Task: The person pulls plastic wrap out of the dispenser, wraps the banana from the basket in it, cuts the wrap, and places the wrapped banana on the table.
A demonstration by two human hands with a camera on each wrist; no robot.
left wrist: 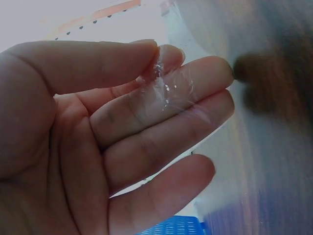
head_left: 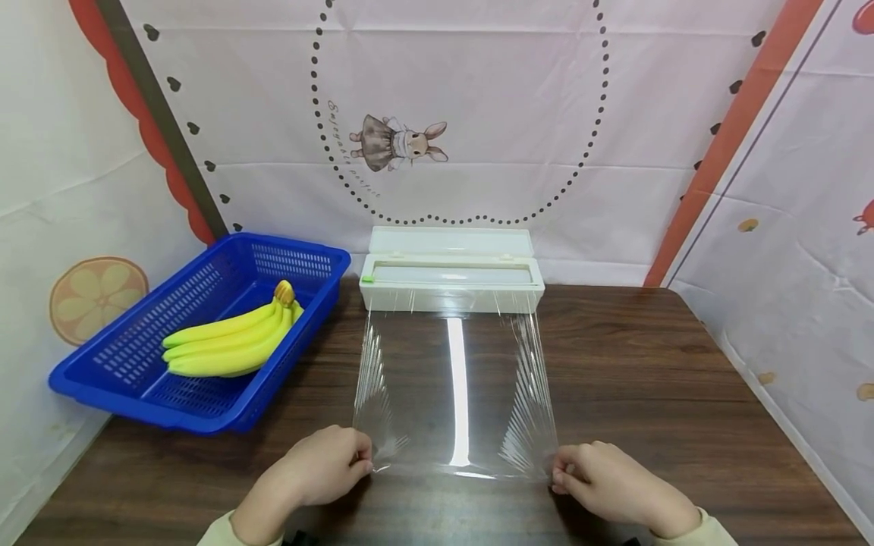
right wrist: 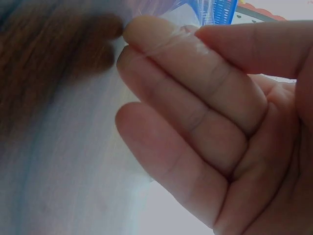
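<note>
A sheet of clear plastic wrap (head_left: 423,387) stretches from a white wrap dispenser (head_left: 454,297) toward the near side of the table. The dispenser's lid (head_left: 451,241) stands raised at the back. My left hand (head_left: 321,464) pinches the near left corner of the wrap, and my right hand (head_left: 608,481) pinches the near right corner. In the left wrist view, a crumpled bit of wrap (left wrist: 166,90) shows between thumb and index finger, in front of the other fingers. Thumb and index also meet on the film (right wrist: 188,39) in the right wrist view.
On the left a blue plastic basket (head_left: 273,394) holds a bunch of yellow bananas (head_left: 232,341). The dark wooden table (head_left: 628,371) reaches to a printed cloth (head_left: 519,114) at the back and sides.
</note>
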